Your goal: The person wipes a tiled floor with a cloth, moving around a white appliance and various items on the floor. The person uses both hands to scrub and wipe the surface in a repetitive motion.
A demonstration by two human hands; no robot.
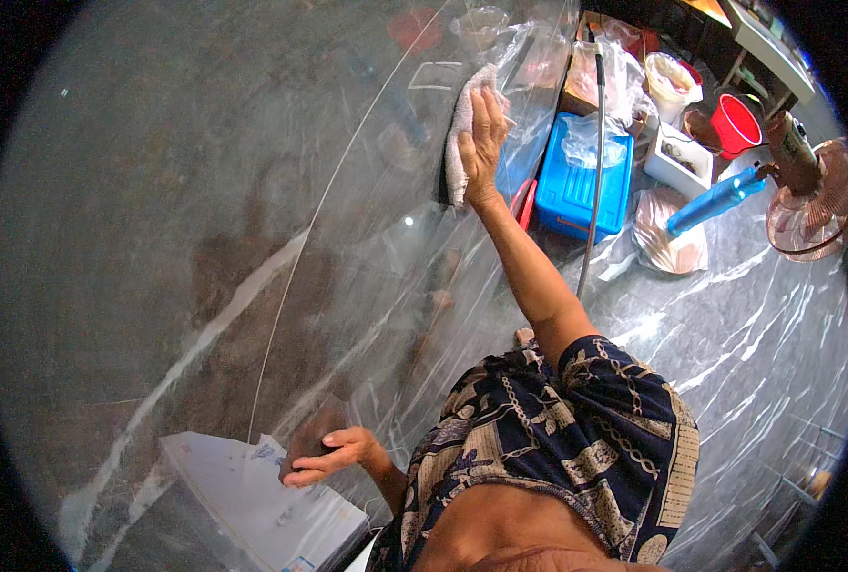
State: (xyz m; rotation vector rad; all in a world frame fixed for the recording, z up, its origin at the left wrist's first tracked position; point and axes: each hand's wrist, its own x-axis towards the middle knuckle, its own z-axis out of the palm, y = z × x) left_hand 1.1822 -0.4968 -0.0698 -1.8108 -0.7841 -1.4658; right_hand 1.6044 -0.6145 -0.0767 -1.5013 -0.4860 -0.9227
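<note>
My right hand (482,146) is spread flat over a pale folded cloth (461,143), pressing it against the glossy grey marble-patterned surface (366,300). That arm is stretched far out. At lower left, my left hand (334,456) holds nothing, its fingers apart. Beside and partly beneath it in the view is a white sheet-like object or box top (259,493) with faint blue printing. Whether the left hand touches the surface is unclear. The hand's dark reflection shows just beyond its fingertips.
A blue lidded plastic bin (584,186) stands past my right forearm, crossed by a thin hose or pole (600,121). Behind it are a white foam box (680,161), a red bucket (740,127) and a bag-lined pail (670,86). A fan (810,214) and plastic bag (670,243) stand right.
</note>
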